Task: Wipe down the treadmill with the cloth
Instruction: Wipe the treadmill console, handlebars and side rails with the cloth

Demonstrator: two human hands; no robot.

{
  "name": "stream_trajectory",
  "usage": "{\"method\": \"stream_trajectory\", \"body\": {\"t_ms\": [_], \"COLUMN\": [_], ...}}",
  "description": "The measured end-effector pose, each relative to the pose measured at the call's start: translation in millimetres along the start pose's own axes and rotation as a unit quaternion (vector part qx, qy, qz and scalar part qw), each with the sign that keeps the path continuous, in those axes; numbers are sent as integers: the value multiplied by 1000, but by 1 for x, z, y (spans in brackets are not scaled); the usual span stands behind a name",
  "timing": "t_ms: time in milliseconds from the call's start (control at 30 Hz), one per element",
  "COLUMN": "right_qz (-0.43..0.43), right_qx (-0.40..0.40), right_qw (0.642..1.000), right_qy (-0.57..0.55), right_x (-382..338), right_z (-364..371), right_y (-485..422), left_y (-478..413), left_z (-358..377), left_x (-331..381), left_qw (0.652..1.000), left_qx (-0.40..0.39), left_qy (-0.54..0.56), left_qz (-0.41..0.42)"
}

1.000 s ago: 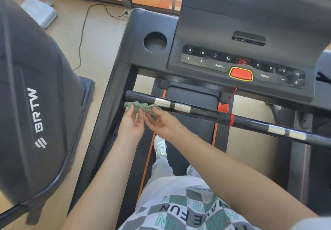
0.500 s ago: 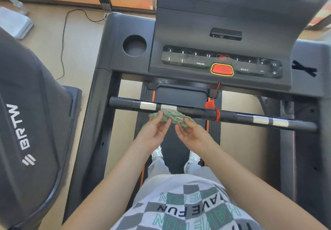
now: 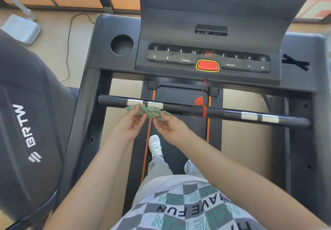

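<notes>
The left hand (image 3: 129, 125) and the right hand (image 3: 170, 127) each pinch one end of the crumpled green cloth (image 3: 149, 111), which lies at the near edge of the black handlebar with silver bands (image 3: 188, 108) on the dark grey treadmill (image 3: 114, 27). The black control strip (image 3: 208, 57) reads 3, 6, 9, 12 twice, plus PROG, MODE, − and +, around a red yellow-rimmed button (image 3: 207, 66). The dark machine cover (image 3: 26, 125) at left reads BRTW; the checked shirt (image 3: 188, 210) reads HAVE FUN.
</notes>
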State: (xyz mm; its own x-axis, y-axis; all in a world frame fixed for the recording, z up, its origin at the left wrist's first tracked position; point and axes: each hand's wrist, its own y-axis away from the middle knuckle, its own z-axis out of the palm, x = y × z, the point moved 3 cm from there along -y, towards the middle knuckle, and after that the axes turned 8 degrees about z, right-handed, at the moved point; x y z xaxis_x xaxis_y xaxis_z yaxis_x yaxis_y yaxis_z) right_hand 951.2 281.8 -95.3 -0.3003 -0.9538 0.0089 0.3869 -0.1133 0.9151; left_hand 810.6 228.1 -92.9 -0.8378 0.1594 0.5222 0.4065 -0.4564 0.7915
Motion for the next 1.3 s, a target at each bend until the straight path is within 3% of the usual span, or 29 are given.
{"method": "stream_trajectory", "body": {"t_ms": [133,433,867,1000,1300], "right_qz": [23,-31,16,3,-141], "right_qx": [-10,12,-41,-36,64], "right_qw": [1000,997,999,999,969], "right_qy": [2,-71,-2,-12,-190], "right_x": [3,-18,42,36,-22], "right_z": [3,-37,53,39,-54], "right_y": [1,12,-17,-11,30], "left_y": [5,11,-6,9,35], "left_z": [-2,27,-41,-15,62], "left_x": [-1,-25,45,15,-58], "left_qw": [998,1000,988,997,991], "left_qx": [31,-8,109,45,-90], "left_qy": [37,11,46,1,-88], "left_qz": [32,-2,103,68,-46]}}
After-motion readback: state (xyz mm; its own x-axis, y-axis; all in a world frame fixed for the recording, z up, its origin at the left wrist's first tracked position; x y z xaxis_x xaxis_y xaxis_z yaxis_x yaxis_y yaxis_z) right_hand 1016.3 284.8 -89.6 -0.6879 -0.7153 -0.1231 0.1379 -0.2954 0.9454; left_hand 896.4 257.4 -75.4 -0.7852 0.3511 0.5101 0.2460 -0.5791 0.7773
